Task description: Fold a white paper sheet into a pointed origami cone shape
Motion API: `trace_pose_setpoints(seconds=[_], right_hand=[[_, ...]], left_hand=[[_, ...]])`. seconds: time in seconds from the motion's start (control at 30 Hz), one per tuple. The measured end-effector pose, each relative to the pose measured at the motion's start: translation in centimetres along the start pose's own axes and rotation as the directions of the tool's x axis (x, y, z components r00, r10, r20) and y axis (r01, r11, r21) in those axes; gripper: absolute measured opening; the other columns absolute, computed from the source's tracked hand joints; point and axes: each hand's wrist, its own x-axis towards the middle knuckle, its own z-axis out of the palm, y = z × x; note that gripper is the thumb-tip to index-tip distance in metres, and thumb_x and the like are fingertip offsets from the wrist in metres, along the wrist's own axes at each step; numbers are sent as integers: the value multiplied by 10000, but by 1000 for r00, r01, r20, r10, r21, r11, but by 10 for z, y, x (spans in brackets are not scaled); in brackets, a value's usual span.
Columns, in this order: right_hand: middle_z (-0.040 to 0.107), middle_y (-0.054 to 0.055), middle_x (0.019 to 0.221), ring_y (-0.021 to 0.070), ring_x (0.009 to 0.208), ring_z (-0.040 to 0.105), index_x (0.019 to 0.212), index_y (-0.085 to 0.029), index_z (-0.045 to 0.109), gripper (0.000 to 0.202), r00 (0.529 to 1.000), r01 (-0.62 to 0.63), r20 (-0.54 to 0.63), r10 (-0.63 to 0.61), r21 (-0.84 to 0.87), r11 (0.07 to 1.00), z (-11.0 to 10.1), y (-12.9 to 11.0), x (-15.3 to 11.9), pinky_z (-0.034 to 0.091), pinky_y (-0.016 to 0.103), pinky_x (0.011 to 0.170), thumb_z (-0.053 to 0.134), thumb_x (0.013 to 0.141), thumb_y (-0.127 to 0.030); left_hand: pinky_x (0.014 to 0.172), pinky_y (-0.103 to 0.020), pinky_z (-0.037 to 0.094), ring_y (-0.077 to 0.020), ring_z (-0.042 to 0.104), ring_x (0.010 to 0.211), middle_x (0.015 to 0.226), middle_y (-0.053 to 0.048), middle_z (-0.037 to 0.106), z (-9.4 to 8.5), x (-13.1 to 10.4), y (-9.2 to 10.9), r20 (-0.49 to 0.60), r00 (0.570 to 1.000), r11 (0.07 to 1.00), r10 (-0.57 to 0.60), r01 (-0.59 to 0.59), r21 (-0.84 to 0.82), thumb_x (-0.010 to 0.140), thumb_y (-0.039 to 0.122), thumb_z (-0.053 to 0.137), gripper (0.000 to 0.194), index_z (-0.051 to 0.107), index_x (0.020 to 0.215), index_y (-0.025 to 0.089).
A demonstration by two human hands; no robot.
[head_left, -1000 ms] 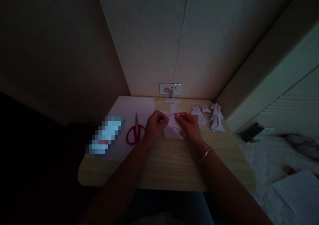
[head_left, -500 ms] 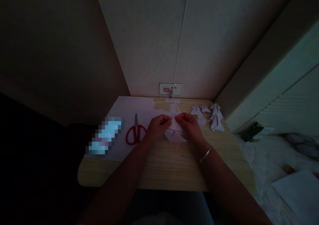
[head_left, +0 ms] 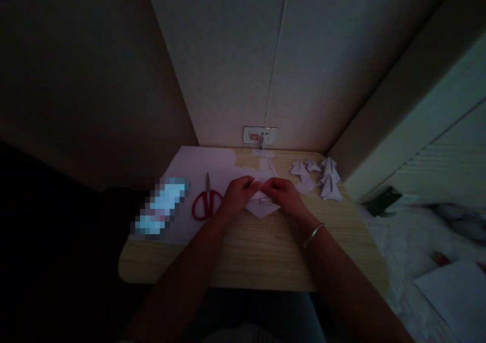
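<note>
A folded piece of white paper [head_left: 262, 209] is held between my two hands, over the middle of the wooden table [head_left: 261, 262]. My left hand [head_left: 240, 194] pinches it from the left, and my right hand [head_left: 281, 193] grips it from the right, with the fingertips of both hands nearly touching. The paper's lower part comes to a point toward me; its upper part is hidden by my fingers. Red-handled scissors [head_left: 207, 204] lie beside my left hand, blades pointing to the wall. A thin paper strip [head_left: 272, 219] rests just below my right hand.
Several folded paper pieces [head_left: 329, 186] stand at the back right. A large white sheet [head_left: 205, 158] covers the left, bearing a blurred, lit, phone-like object [head_left: 162, 206]. Paper scraps [head_left: 262, 153] lie by the wall below a socket [head_left: 259, 136]. Another sheet [head_left: 451, 290] lies off to the right.
My hands have drawn closer together, the right one shifting left. The paper between them has turned, and its lower point now faces me.
</note>
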Motion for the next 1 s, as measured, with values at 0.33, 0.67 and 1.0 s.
trace_pose_setpoints(seconds=[0.33, 0.67, 1.0], right_hand=[[600, -30, 565, 90, 496, 466, 685, -165, 684, 142, 997, -72, 27, 68, 148, 986, -6, 6, 5, 347, 237, 528, 671, 567, -242], [554, -38, 510, 70, 464, 434, 627, -145, 655, 183, 998, -15, -49, 27, 222, 975, -7, 10, 8, 332, 217, 483, 703, 617, -322], [619, -37, 637, 96, 542, 525, 820, -192, 657, 261, 991, 81, -126, -41, 327, 942, -3, 5, 7, 433, 248, 568, 733, 620, -341]], left_hand=[[555, -222, 313, -101, 412, 584, 602, 49, 457, -3, 0, 0, -75, 996, 998, 47, -44, 38, 791, 353, 525, 222, 497, 661, 174], [503, -216, 283, -97, 374, 530, 563, 55, 420, -2, 0, -1, -161, 987, 1000, 30, -30, 3, 812, 353, 510, 217, 483, 680, 183], [554, -229, 416, -117, 559, 593, 731, -7, 631, 3, 1, 0, -63, 996, 960, -62, 42, -277, 685, 426, 685, 348, 547, 862, 160]])
